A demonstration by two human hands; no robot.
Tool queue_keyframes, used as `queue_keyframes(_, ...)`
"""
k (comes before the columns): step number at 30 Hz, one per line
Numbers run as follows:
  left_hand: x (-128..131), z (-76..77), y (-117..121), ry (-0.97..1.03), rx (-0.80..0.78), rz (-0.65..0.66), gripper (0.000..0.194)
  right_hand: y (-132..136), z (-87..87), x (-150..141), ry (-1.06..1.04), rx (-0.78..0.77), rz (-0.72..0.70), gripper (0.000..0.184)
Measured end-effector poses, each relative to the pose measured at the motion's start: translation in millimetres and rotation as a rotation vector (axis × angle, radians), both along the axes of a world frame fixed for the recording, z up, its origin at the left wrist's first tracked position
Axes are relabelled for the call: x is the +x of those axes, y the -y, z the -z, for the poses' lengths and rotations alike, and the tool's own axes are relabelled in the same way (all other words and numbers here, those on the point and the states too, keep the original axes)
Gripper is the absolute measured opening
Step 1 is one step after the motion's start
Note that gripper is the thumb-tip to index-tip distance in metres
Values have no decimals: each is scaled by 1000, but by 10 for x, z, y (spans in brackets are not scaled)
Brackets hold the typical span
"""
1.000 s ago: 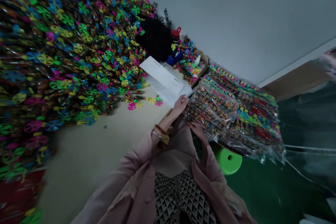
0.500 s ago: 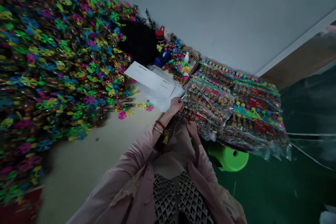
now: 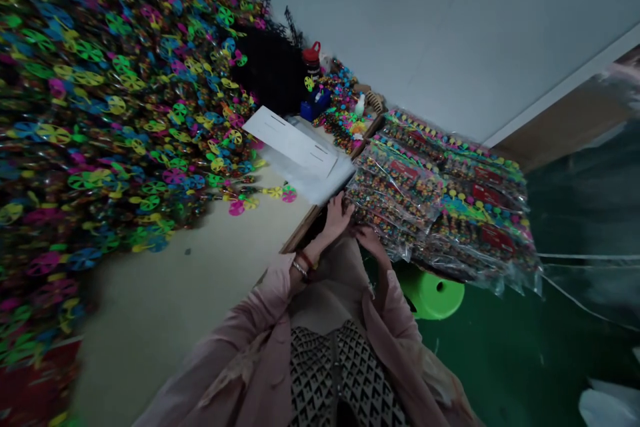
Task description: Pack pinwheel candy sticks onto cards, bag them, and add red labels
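Flat clear plastic bags (image 3: 387, 197), packed with small multicoloured pieces and red labels, lie stacked in front of me to the right. My left hand (image 3: 339, 219) is at the stack's near left corner, its fingers bent but spread apart, touching the edge. Just right of it and lower, my right hand (image 3: 371, 240) has its fingers curled closed at the near edge of a lower bag; its fingertips are partly hidden in shadow. Left of my hands, a long white card (image 3: 293, 143) lies on a translucent plastic sheet (image 3: 300, 177) on the table.
A big heap of colourful pinwheel-topped packets (image 3: 125, 120) covers the table's (image 3: 200, 293) left. Farther back are a black bag (image 3: 270, 73), a red-capped bottle (image 3: 311, 63), a blue tape dispenser (image 3: 316, 105) and a hair claw (image 3: 375, 103). A green stool (image 3: 437, 297) stands under the stack's edge.
My left hand has moved down a little and its pinched fingers have spread apart at the stack's edge. My right hand stays near the lower bag. The view has shifted slightly.
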State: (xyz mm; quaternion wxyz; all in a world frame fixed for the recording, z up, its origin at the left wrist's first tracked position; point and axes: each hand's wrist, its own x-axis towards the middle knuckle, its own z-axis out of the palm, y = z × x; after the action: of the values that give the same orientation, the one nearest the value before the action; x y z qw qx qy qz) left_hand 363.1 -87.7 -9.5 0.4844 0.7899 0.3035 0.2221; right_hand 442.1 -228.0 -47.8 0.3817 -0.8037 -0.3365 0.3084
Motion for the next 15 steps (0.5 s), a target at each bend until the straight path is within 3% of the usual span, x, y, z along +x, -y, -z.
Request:
queue_keyframes(3,-183,252,255,-111,41,116,81,201,-72,-169,0,15,-97,28)
queue_keyframes(5,-246,391,319,-118,11,218,85,323,-135,-289,28,29,-98,31)
queue_keyframes(8,-274,477,295,-97,-4,274,86,417,-358,-330,167,95,56,40)
queue_keyframes(12,-287,316,293,-120,-4,178,89,281,-980,86,748,294,385,39)
queue_keyframes(15,-240,34,296,45,68,40,77,73,-1455,633,1026,144,350,42)
